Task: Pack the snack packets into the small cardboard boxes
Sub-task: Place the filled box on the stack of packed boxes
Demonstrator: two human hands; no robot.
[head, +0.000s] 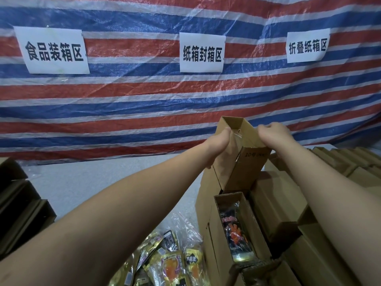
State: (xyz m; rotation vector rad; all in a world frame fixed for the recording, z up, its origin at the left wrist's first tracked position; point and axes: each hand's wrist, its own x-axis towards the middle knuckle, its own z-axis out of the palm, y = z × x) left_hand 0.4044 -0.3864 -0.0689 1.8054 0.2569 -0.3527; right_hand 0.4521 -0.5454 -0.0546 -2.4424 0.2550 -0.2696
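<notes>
I hold a small open cardboard box [245, 168] up in front of me, tilted, its mouth facing up. My left hand [218, 148] grips its left wall with the thumb at the rim. On the right rim, my right hand [272, 135] curls its fingers over the edge. Something clear and shiny shows inside the box. Below it stands another open box [218, 230] with a dark snack packet [235, 230] inside. Loose yellow and black snack packets [175, 263] lie in clear bags at the bottom centre.
Rows of brown cardboard boxes [338, 244] fill the right side. Dark flat cartons [18, 205] stack at the left. A grey table surface [92, 178] lies between. A red, white and blue striped tarp [144, 100] with three paper signs hangs behind.
</notes>
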